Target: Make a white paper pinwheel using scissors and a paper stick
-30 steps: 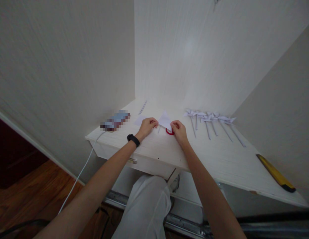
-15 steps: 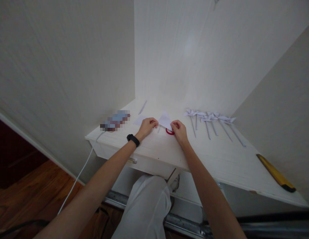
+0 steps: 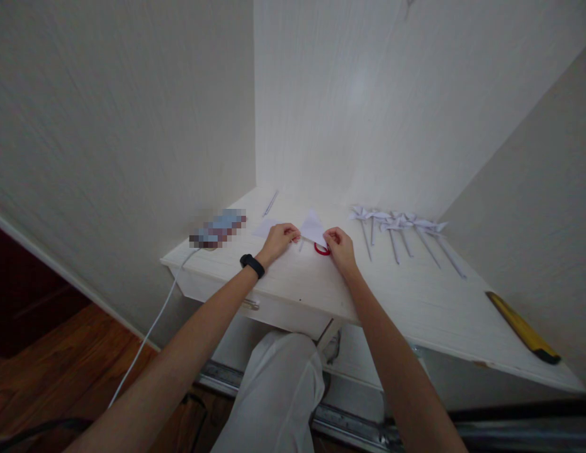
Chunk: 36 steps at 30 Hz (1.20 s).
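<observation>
Between my two hands is a folded white sheet of paper [image 3: 312,227], triangular in outline, its peak pointing away from me. My left hand [image 3: 282,239] pinches its left corner, fingers closed. At the right corner my right hand [image 3: 338,244] grips the paper between thumb and fingers. Just below the sheet, beside my right hand, shows the red handle of a pair of scissors [image 3: 321,250]; the rest of them is hidden under the paper. Another piece of white paper [image 3: 264,227] lies flat to the left of my left hand.
Several paper pinwheels on sticks [image 3: 396,221] lie in a row at the right. Thin white sticks [image 3: 270,203] rest near the back left. A blurred-out device [image 3: 219,229] with a white cable [image 3: 153,327] is at the left edge. A yellow-and-black tool [image 3: 524,328] lies along the right edge.
</observation>
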Each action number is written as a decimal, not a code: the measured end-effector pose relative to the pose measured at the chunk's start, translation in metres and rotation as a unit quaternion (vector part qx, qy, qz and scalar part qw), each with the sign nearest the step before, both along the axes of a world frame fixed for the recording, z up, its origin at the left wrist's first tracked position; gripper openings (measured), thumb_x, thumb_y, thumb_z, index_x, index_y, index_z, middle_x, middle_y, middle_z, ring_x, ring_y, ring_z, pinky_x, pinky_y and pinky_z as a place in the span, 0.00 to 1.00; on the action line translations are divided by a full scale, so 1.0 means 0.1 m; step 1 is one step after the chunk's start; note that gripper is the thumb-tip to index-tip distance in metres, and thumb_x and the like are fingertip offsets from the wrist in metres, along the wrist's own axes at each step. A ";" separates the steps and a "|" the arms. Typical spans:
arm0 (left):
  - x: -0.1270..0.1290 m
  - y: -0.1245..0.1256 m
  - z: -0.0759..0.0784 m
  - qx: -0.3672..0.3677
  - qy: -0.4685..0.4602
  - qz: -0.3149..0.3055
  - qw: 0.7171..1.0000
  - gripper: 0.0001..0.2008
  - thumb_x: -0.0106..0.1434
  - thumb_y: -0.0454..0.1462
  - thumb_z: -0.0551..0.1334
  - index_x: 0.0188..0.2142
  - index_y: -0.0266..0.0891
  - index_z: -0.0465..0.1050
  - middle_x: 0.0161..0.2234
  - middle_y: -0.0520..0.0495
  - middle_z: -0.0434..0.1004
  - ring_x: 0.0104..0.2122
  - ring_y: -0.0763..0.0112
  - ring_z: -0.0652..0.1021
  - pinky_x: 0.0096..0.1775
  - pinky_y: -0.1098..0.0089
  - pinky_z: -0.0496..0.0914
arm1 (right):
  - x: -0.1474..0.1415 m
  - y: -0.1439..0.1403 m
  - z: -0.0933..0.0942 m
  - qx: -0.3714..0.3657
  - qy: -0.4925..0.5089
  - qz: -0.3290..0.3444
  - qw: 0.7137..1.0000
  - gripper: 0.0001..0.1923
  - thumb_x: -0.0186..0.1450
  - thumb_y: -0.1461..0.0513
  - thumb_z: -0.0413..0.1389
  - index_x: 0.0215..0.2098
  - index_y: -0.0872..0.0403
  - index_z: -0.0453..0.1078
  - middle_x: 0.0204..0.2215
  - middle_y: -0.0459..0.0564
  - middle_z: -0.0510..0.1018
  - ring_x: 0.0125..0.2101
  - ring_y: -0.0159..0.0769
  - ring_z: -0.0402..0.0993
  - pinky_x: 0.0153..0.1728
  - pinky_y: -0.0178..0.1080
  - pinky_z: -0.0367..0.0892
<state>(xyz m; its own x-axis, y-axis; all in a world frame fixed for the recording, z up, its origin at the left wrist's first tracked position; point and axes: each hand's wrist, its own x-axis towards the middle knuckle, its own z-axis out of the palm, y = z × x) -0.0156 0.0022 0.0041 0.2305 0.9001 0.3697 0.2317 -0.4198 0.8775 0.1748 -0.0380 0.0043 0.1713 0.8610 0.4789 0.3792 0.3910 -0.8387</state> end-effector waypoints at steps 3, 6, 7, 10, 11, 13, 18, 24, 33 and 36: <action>0.00 0.00 0.00 0.003 -0.010 -0.004 1.000 0.06 0.54 0.35 0.60 0.25 0.35 0.73 0.23 0.48 0.76 0.25 0.72 0.75 0.32 0.71 0.67 | 0.00 0.00 0.00 -0.003 0.001 0.003 1.000 0.09 0.54 0.56 0.54 0.26 0.54 0.66 0.21 0.44 0.67 0.22 0.31 0.60 0.25 0.35 0.57; 0.00 0.00 0.00 0.002 -0.021 -0.004 1.000 0.05 0.54 0.35 0.60 0.25 0.35 0.72 0.23 0.48 0.75 0.25 0.72 0.74 0.32 0.71 0.67 | 0.00 0.00 0.00 -0.003 0.000 0.005 1.000 0.09 0.55 0.56 0.53 0.27 0.54 0.66 0.21 0.44 0.67 0.22 0.31 0.60 0.25 0.35 0.57; 0.00 0.00 0.00 0.001 -0.025 -0.002 1.000 0.05 0.54 0.35 0.61 0.25 0.35 0.72 0.23 0.48 0.75 0.24 0.72 0.74 0.32 0.71 0.67 | 0.00 0.00 0.00 -0.003 -0.001 0.007 1.000 0.09 0.55 0.56 0.53 0.27 0.54 0.66 0.21 0.44 0.67 0.22 0.31 0.60 0.25 0.35 0.57; -0.01 -0.01 0.03 -0.002 -0.029 0.007 1.000 0.06 0.54 0.36 0.61 0.25 0.35 0.72 0.24 0.48 0.75 0.25 0.72 0.74 0.33 0.71 0.68 | 0.01 0.01 -0.02 -0.008 0.002 0.015 1.000 0.09 0.55 0.56 0.54 0.27 0.53 0.66 0.21 0.44 0.68 0.23 0.31 0.61 0.26 0.34 0.57; -0.01 -0.02 0.04 -0.001 -0.030 0.011 0.999 0.06 0.54 0.36 0.61 0.25 0.35 0.72 0.24 0.48 0.76 0.25 0.72 0.74 0.33 0.71 0.68 | 0.01 0.02 -0.02 -0.008 0.004 0.018 1.000 0.09 0.55 0.56 0.54 0.28 0.53 0.66 0.22 0.44 0.68 0.23 0.32 0.62 0.26 0.34 0.58; -0.01 -0.03 0.06 -0.002 -0.029 0.017 0.999 0.06 0.55 0.36 0.61 0.25 0.35 0.72 0.24 0.47 0.76 0.26 0.72 0.75 0.34 0.70 0.68 | 0.01 0.03 -0.04 -0.007 0.006 0.021 1.000 0.09 0.55 0.56 0.54 0.28 0.53 0.66 0.23 0.44 0.69 0.23 0.32 0.62 0.26 0.35 0.59; 0.00 -0.05 0.07 -0.004 -0.023 0.018 1.000 0.06 0.55 0.36 0.61 0.25 0.34 0.72 0.24 0.46 0.76 0.26 0.71 0.75 0.34 0.69 0.69 | 0.02 0.03 -0.05 0.002 0.006 0.019 1.000 0.09 0.56 0.56 0.54 0.28 0.54 0.67 0.24 0.45 0.70 0.24 0.32 0.63 0.27 0.35 0.59; -0.01 -0.01 0.03 0.004 -0.020 0.010 1.000 0.06 0.55 0.36 0.60 0.25 0.35 0.72 0.24 0.47 0.76 0.25 0.72 0.74 0.33 0.71 0.68 | 0.02 0.02 -0.02 0.001 -0.008 0.002 1.000 0.08 0.55 0.57 0.54 0.27 0.54 0.67 0.22 0.45 0.70 0.23 0.31 0.62 0.27 0.35 0.59; 0.00 -0.01 0.02 0.008 -0.031 0.001 0.999 0.06 0.55 0.36 0.61 0.25 0.34 0.72 0.23 0.48 0.75 0.24 0.73 0.74 0.32 0.71 0.68 | 0.02 0.03 -0.03 0.008 -0.003 0.005 1.000 0.08 0.55 0.57 0.54 0.28 0.55 0.67 0.22 0.44 0.69 0.23 0.31 0.61 0.26 0.35 0.58; -0.01 -0.01 0.02 0.007 -0.032 0.000 0.999 0.06 0.55 0.36 0.61 0.25 0.34 0.72 0.23 0.47 0.75 0.25 0.73 0.74 0.32 0.71 0.68 | 0.02 0.04 -0.04 0.007 -0.004 0.003 1.000 0.08 0.55 0.57 0.54 0.27 0.55 0.67 0.22 0.44 0.68 0.23 0.31 0.61 0.26 0.35 0.57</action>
<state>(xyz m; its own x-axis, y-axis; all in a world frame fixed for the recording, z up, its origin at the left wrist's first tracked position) -0.0162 0.0016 0.0060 0.2056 0.8950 0.3959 0.1754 -0.4317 0.8848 0.1769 -0.0341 0.0000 0.1626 0.8554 0.4918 0.3834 0.4045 -0.8303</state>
